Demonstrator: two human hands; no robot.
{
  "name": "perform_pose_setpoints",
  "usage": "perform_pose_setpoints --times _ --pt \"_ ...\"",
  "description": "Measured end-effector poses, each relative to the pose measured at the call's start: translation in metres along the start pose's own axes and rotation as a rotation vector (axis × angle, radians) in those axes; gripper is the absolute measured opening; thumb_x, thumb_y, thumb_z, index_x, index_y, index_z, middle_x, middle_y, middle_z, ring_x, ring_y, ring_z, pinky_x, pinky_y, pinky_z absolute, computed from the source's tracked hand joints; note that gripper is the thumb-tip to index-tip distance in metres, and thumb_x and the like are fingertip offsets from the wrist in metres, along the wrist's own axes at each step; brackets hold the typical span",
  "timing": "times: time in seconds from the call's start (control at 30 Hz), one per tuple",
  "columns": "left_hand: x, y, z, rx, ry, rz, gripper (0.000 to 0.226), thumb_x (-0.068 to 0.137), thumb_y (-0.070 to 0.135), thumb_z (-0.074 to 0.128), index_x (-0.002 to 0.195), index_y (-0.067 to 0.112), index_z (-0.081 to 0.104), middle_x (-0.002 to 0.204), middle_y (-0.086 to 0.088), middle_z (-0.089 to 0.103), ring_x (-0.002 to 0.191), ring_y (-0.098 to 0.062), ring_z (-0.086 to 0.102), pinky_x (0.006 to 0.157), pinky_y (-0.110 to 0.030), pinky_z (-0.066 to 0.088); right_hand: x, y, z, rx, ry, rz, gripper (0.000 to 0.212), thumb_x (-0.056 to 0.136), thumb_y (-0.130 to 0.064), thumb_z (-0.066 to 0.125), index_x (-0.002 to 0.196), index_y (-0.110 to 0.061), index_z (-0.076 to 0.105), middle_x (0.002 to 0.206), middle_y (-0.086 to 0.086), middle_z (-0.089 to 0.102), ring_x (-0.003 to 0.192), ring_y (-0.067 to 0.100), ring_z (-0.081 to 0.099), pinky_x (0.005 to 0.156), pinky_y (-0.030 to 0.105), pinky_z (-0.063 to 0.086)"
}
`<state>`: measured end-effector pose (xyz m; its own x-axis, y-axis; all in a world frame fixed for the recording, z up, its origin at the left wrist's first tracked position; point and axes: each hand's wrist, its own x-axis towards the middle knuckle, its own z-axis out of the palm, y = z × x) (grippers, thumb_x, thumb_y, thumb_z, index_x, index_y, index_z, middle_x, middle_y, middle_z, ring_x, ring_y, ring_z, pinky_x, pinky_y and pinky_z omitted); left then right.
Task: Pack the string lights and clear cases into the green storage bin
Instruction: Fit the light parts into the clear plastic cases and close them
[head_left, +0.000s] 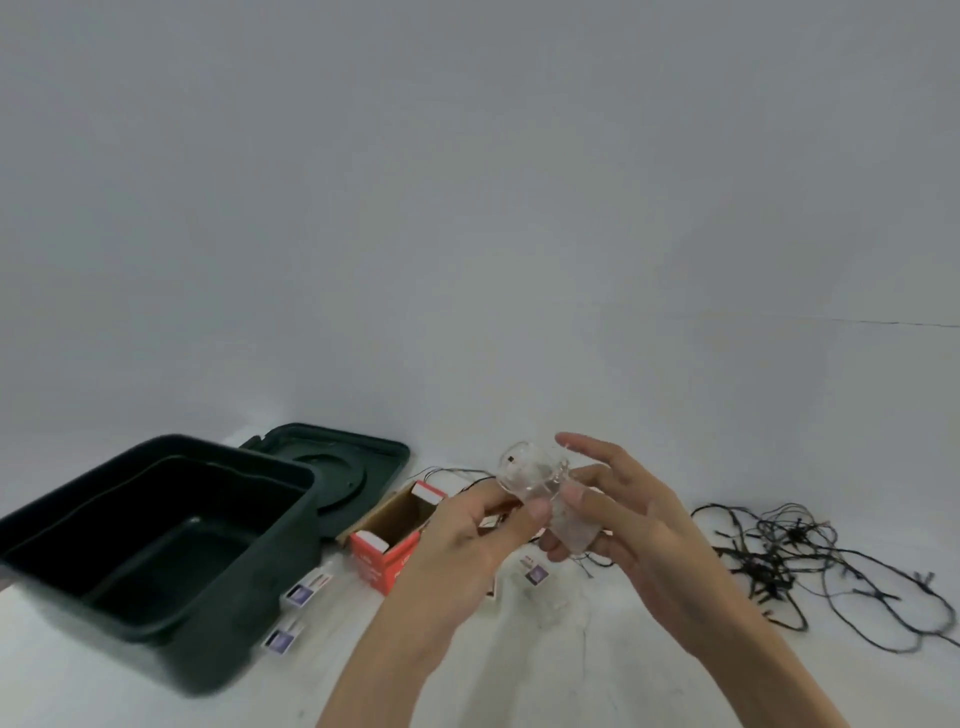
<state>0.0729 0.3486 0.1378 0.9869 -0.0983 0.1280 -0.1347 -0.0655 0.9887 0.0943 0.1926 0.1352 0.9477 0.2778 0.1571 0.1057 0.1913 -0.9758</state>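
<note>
Holding the clear case (535, 491) up between both hands, as the head view shows, you have a slick, thin-walled thing lifted off the table (519, 675) with clutter beneath it. Your left hand (467, 525) pinches its lower end, thumb against curled fingers; your right hand (641, 525) presses a thumb on its side with fingers curled underneath, the forefinger lifted straight and off it. Whether a fine wire trails from the case is too faint to tell; if one does, swinging toward the green storage bin (244, 597) at nine o'clock could catch it on the open red box (387, 558) just beside your left hand. The bin stands open, its lid (337, 467) lying behind it at ten o'clock, so the drop looks easy; squeezing too hard is what might crack or pop the case. The string lights (789, 561) lie in a loose tangle at three o'clock, well apart from the bin; lifted by one strand, they will likely knot tighter or sweep across the small labelled cases (304, 590) near the bin's wall at eight o'clock.
</note>
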Motion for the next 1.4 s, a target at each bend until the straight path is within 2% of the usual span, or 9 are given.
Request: perform_pose_setpoints --times 0.1,0.23,0.43,0.5,0.63,0.83,1.1,1.27,1.4 --pt "-0.004 -0.024 -0.017 0.077 0.030 -0.044 0.016 0.084 0.028 0.066 0.094 0.018 0.074 0.091 0.003 0.073 0.081 -0.004 0.063 0.077 -0.020 0.047 0.007 0.022 0.007 -0.172 -0.084 0.067 0.036 0.073 -0.035 0.071 0.104 -0.016 0.071 0.094 0.009 0.073 0.082 0.025 0.069 0.079 0.045 0.051" --pt "-0.018 -0.063 -0.039 0.179 0.214 -0.212 0.014 0.076 0.027 0.073 0.075 0.013 0.075 0.075 -0.007 0.069 0.065 -0.008 0.055 0.064 -0.022 0.046 0.011 0.063 0.026 -0.183 -0.093 0.145 0.008 0.080 -0.016 0.071 0.086 -0.017 0.076 0.085 0.002 0.076 0.083 0.015 0.071 0.077 0.026 0.056" --pt "-0.042 -0.107 -0.061 0.262 0.330 -0.378 0.012 0.072 0.030 0.077 0.073 0.018 0.076 0.068 0.003 0.070 0.053 0.001 0.052 0.054 -0.015 0.043 0.006 0.126 0.055 -0.039 -0.075 0.307 0.022 0.079 0.003 0.066 0.074 -0.014 0.079 0.081 0.010 0.075 0.074 0.015 0.068 0.066 0.020 0.053" --pt "-0.045 -0.116 -0.071 0.395 0.357 -0.324 0.012 0.079 0.036 0.070 0.083 0.025 0.074 0.076 0.016 0.069 0.064 0.005 0.055 0.059 -0.010 0.041 0.006 0.139 0.062 0.031 -0.048 0.353 0.015 0.080 0.001 0.065 0.079 -0.006 0.077 0.084 0.016 0.074 0.075 0.019 0.067 0.067 0.023 0.054" --pt "-0.030 -0.126 -0.105 1.029 0.406 -0.242 0.040 0.093 0.047 0.042 0.129 0.032 0.049 0.131 0.016 0.049 0.114 -0.004 0.040 0.087 -0.015 0.030 0.008 0.151 0.063 0.066 0.029 0.389 0.012 0.079 -0.005 0.066 0.081 -0.008 0.078 0.085 0.016 0.074 0.077 0.022 0.068 0.074 0.033 0.053" --pt "0.011 -0.155 -0.132 1.560 0.221 -0.415 0.061 0.095 0.049 0.038 0.145 0.019 0.021 0.145 -0.003 0.037 0.129 -0.023 0.030 0.105 -0.031 0.033 0.008 0.157 0.058 0.037 0.046 0.414 0.013 0.078 -0.003 0.067 0.087 -0.005 0.077 0.086 0.018 0.074 0.080 0.027 0.069 0.074 0.029 0.055" --pt "0.019 -0.166 -0.130 1.622 0.197 -0.546 0.055 0.093 0.040 0.049 0.139 0.017 0.031 0.135 -0.008 0.044 0.125 -0.026 0.035 0.105 -0.035 0.032 0.003 0.151 0.043 0.072 0.051 0.378 0.030 0.059 -0.007 0.078 0.088 0.000 0.076 0.086 0.022 0.073 0.077 0.028 0.070 0.065 0.024 0.058" --pt "0.015 -0.154 -0.120 1.227 0.384 -0.593 0.071 0.087 0.024 0.062 0.143 0.020 0.018 0.138 -0.011 0.034 0.121 -0.024 0.043 0.101 -0.032 0.041 -0.003 0.140 0.038 0.094 0.035 0.333 0.033 0.052 -0.011 0.084 0.084 -0.005 0.078 0.084 0.020 0.073 0.081 0.031 0.071 0.065 0.022 0.056" --pt "-0.012 -0.132 -0.102 0.774 0.587 -0.466 0.079 0.083 0.031 0.067 0.144 0.027 0.017 0.135 -0.006 0.044 0.121 -0.023 0.042 0.095 -0.034 0.042 -0.007 0.127 0.042 0.140 0.120 0.268 0.072 0.026 -0.053 0.089 0.083 -0.011 0.078 0.084 0.015 0.074 0.076 0.020 0.071 0.063 0.019 0.055"
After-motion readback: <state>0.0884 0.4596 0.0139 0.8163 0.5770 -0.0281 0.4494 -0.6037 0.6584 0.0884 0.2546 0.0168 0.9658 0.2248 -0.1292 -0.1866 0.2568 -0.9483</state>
